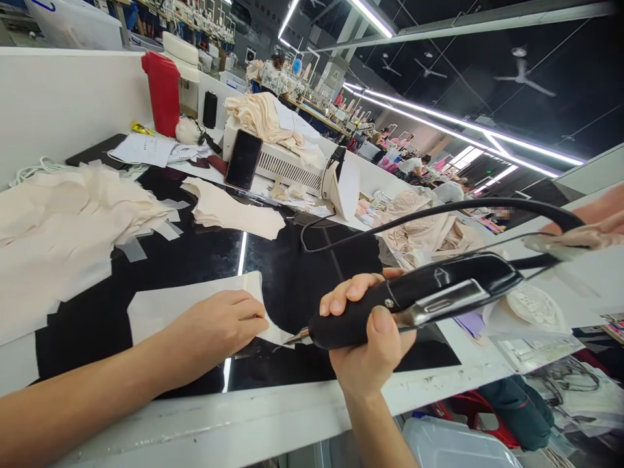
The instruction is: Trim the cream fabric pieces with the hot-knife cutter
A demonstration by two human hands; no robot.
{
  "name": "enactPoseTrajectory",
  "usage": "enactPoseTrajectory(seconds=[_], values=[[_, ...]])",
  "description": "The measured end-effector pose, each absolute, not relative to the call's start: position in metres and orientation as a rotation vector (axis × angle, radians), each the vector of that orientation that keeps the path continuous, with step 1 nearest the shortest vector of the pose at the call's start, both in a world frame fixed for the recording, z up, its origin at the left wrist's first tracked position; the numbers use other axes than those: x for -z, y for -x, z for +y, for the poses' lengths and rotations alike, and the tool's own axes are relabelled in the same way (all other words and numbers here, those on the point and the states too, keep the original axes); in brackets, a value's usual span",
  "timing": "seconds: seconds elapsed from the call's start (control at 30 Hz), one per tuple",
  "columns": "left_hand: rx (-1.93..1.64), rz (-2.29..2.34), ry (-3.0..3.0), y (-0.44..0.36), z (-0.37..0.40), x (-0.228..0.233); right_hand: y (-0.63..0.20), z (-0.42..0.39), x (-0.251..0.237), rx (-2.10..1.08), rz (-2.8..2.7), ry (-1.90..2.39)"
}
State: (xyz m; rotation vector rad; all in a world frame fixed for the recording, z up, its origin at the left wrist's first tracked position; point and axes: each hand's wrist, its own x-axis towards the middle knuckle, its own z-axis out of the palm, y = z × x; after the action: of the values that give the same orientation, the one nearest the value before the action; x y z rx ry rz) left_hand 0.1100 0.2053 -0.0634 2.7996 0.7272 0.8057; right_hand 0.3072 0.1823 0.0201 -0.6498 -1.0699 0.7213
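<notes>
My left hand [224, 325] has its fingers curled together at the right end of a cream fabric piece [168, 305], gripping it against the glossy black work surface [287, 260]. In my right hand [365, 331] is a black corded hand tool [419, 286], possibly an electric cutter, with a silver lever along its side. Its pointed metal tip [295, 338] reaches the lower right corner of the fabric, just right of my left fingers. Whether the tip touches the cloth is hard to tell. The fabric under my left palm is hidden.
Stacked cream fabric [63, 221] covers the left side, and another cut piece [238, 209] lies behind. A phone [244, 159] leans on a vented box [287, 168]. The tool's black cable [439, 211] arches rightward. A plastic bin [453, 445] stands below the table edge [273, 416].
</notes>
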Motion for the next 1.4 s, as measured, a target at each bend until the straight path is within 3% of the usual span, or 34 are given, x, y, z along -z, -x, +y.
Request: enactPoseTrajectory(seconds=[0.53, 0.97, 1.17, 1.4], values=[[-0.955, 0.868, -2.826, -0.092, 0.216, 0.056, -0.332, 0.214, -0.012, -0.598, -1.084, 0.723], [-0.499, 0.99, -2.67, -0.097, 0.198, 0.033, -0.341, 0.245, -0.018, -0.583, -1.029, 0.679], [-0.46, 0.861, -2.773, -0.106, 0.241, 0.007, -0.335, 0.242, -0.02, -0.626, -1.041, 0.658], [-0.389, 0.605, -2.805, -0.128, 0.283, 0.017, -0.327, 0.245, -0.019, -0.678, -1.054, 0.639]])
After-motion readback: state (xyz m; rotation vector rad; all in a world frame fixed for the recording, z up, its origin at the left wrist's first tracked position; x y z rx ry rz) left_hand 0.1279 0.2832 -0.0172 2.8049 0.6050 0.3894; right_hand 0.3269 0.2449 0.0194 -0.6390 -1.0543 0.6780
